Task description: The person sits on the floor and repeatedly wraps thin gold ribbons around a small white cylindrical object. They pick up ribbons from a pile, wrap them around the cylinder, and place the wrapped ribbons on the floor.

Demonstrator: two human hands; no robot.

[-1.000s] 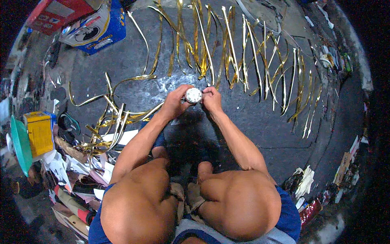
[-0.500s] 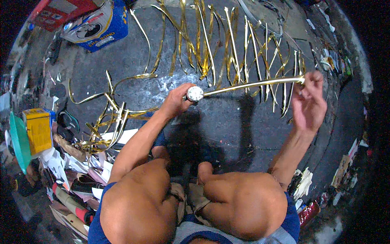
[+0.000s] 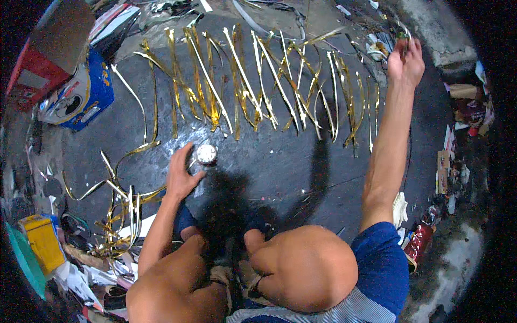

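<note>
A small round thing with a white, speckled top [image 3: 206, 154] stands on the dark floor mat, left of the middle. Around its left side curves my left hand [image 3: 183, 175], thumb and forefinger apart, with no grip on it. My right arm reaches out to the far right. There my right hand [image 3: 406, 64] has its fingers drawn together; a thin pale end shows at their tips, too small to name. Shiny gold strips [image 3: 237, 75] lie side by side across the far part of the mat. More gold strips [image 3: 126, 210] lie tangled at the near left.
A blue and white box [image 3: 89, 99] and a red box [image 3: 40, 67] stand at the far left. Nearer are a yellow tin [image 3: 43, 242] and a green rounded thing [image 3: 24, 264]. Paper scraps [image 3: 81, 282] litter the left; a red shiny packet [image 3: 417, 242] lies right.
My left hand has opened from the round thing. My right hand has swung far forward, and the gold strip no longer stretches between my hands. The view has shifted right.
</note>
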